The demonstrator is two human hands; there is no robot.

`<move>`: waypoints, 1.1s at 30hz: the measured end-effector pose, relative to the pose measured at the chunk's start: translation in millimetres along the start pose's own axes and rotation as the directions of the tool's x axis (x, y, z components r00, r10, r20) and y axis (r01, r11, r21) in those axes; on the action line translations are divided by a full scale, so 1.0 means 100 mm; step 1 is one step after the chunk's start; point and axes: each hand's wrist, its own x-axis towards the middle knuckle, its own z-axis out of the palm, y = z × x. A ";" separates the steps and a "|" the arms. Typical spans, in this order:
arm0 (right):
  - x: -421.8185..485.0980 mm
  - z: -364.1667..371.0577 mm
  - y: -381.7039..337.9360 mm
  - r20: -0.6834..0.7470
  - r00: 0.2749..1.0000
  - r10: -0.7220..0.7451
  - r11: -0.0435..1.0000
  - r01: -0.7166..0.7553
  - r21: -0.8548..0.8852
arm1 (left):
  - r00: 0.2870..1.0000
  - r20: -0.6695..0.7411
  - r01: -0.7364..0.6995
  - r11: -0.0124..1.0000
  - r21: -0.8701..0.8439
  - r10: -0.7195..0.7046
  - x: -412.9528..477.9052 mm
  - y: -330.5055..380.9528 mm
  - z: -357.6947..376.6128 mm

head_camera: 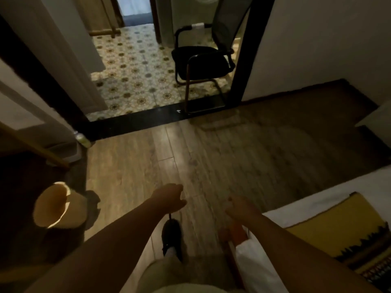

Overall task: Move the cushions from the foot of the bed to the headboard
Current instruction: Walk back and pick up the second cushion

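Note:
The bed (330,206) with white sheets fills the lower right corner. A yellow patterned runner (338,227) with a dark zigzag border lies across it. No cushion shows in this view. My left hand (171,197) hangs over the wooden floor with loosely curled fingers and holds nothing. My right hand (241,208) is blurred, just left of the bed's corner, and also holds nothing. Below my hands I see my dark shoe (172,235).
A lit table lamp (57,206) stands at the lower left on a dark surface. Ahead, a doorway opens onto patterned tiles, with a black cantilever chair (201,60) on its right side. A small bin (72,153) sits by the left wall.

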 end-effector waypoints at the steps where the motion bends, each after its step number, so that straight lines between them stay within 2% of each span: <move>1: 0.09 -0.06 -0.06 0.000 1.000 0.004 1.000 -0.004 0.006 | 0.999 0.017 -0.031 0.999 0.025 0.030 0.20 -0.07 -0.11; 4: 0.37 -0.24 -0.18 -0.105 0.989 0.101 0.994 -0.096 0.057 | 0.993 0.059 -0.104 0.990 0.099 0.098 0.74 -0.18 -0.40; 6: 0.50 -0.34 -0.24 -0.126 0.983 0.134 0.987 -0.121 0.106 | 0.985 0.083 -0.158 0.979 0.130 0.148 1.05 -0.17 -0.58; 12: 0.85 -0.72 -0.19 -0.184 0.940 0.287 0.935 -0.234 0.266 | 0.937 0.158 -0.335 0.929 0.156 0.311 1.88 0.34 -1.04; 14: 0.99 -0.86 -0.05 -0.197 0.918 0.343 0.911 -0.274 0.310 | 0.919 0.195 -0.376 0.911 0.171 0.343 2.16 0.62 -1.14; 18: 1.20 -1.23 0.29 -0.228 0.906 0.356 0.902 -0.270 0.336 | 0.878 0.247 -0.462 0.859 0.219 0.409 2.69 1.30 -1.34; 22: 1.33 -1.66 0.63 -0.215 0.883 0.417 0.799 -0.244 0.550 | 0.826 0.307 -0.555 0.777 0.296 0.472 3.09 2.07 -1.50; 27: 1.32 -2.04 1.15 -0.233 0.857 0.460 0.738 -0.223 0.637 | 0.757 0.399 -0.646 0.682 0.342 0.517 3.37 2.98 -1.49; 29: 1.29 -2.13 1.34 -0.240 0.825 0.512 0.700 -0.238 0.673 | 0.712 0.445 -0.695 0.633 0.341 0.543 3.44 3.34 -1.45; 32: 1.14 -2.25 1.62 -0.280 0.721 0.634 0.658 -0.313 0.685 | 0.632 0.484 -0.773 0.540 0.334 0.605 3.51 3.87 -1.34; 33: 1.09 -2.27 1.71 -0.292 0.705 0.647 0.636 -0.287 0.716 | 0.613 0.508 -0.789 0.510 0.343 0.606 3.52 4.04 -1.30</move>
